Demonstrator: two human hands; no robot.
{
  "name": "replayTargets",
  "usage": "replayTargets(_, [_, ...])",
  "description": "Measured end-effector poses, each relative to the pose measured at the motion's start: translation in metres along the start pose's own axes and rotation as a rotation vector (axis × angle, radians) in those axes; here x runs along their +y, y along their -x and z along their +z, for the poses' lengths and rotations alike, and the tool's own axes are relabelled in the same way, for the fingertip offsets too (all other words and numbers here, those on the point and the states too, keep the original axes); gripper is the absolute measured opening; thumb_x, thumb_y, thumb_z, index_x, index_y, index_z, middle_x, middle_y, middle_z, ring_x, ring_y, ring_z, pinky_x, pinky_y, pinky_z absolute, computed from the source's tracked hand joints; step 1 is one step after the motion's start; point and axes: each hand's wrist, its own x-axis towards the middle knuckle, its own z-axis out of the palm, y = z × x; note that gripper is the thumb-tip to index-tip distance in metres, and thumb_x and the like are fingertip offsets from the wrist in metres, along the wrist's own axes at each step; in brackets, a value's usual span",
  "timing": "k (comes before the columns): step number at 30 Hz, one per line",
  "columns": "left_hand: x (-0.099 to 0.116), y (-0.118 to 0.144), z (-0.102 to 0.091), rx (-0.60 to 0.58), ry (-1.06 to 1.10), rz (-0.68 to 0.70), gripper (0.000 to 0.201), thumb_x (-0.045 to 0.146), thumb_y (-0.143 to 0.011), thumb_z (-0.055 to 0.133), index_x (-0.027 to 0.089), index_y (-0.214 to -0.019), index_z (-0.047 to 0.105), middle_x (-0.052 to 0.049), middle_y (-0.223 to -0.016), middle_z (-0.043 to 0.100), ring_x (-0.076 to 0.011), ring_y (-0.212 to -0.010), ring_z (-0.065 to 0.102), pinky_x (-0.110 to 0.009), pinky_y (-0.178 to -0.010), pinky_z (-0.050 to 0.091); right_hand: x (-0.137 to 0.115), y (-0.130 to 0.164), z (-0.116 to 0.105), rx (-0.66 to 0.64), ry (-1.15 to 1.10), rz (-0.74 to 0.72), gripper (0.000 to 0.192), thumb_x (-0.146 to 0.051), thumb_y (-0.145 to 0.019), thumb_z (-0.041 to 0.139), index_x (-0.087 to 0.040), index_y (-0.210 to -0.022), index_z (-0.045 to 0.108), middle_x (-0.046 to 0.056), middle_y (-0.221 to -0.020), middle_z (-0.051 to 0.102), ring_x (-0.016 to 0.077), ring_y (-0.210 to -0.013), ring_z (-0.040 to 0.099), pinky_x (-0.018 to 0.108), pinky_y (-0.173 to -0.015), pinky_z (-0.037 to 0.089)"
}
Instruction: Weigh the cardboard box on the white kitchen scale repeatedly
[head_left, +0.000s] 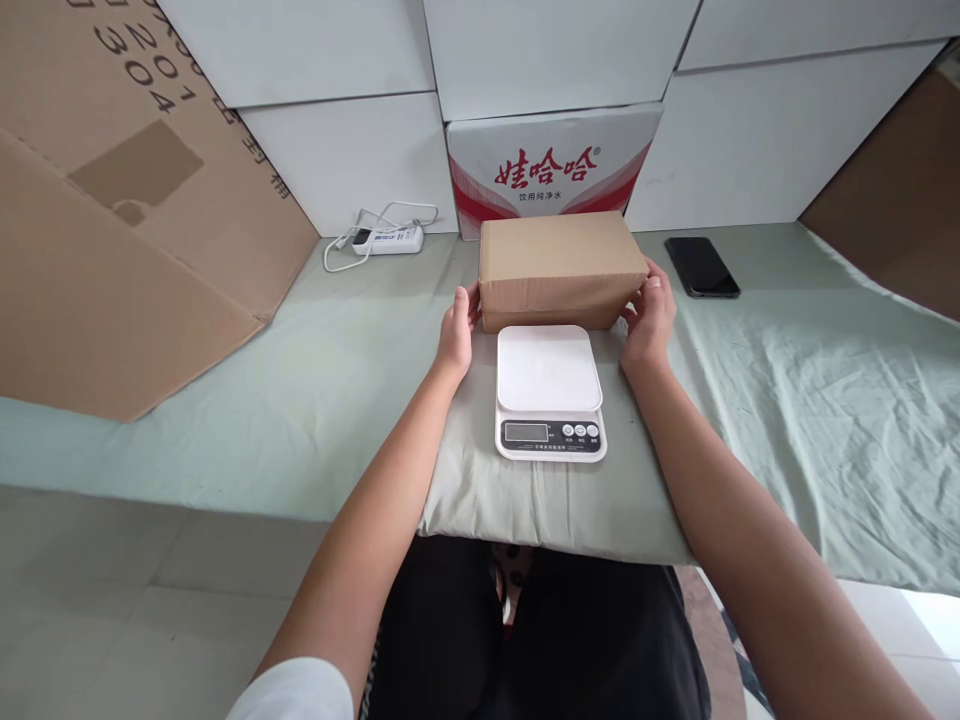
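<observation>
Green sheet (pixel 787 400) covers the bench; both hands clasp a closed cardboard box (pixel 561 266) at frame centre, left hand (pixel 457 335) and right hand (pixel 651 318) on its ends, contents unseen, white kitchen scale (pixel 549 392) just below, black phone (pixel 701 266) right.

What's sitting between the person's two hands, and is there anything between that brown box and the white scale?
In the head view, the left hand and right hand press the ends of the cardboard box. Between box and kitchen scale nothing shows; they look adjacent.
</observation>
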Motion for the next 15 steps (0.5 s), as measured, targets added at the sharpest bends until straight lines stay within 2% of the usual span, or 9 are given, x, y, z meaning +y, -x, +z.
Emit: replayTargets(15, [0.0029,0.0027,0.0002,-0.011,0.003,-0.002,0.094,0.096,-0.098,0.039,0.029,-0.156,0.069,-0.007,-0.176,0.062,-0.0335,-0.176,0.042,-0.045,-0.143,0.040,-0.0004,0.0027,-0.0010,-0.014,0.049,-0.037,0.066,-0.081,-0.095,0.057,-0.037,-0.142,0.071,0.007,-0.154,0.072,0.0318,-0.142,0.069,0.048,-0.103,0.064])
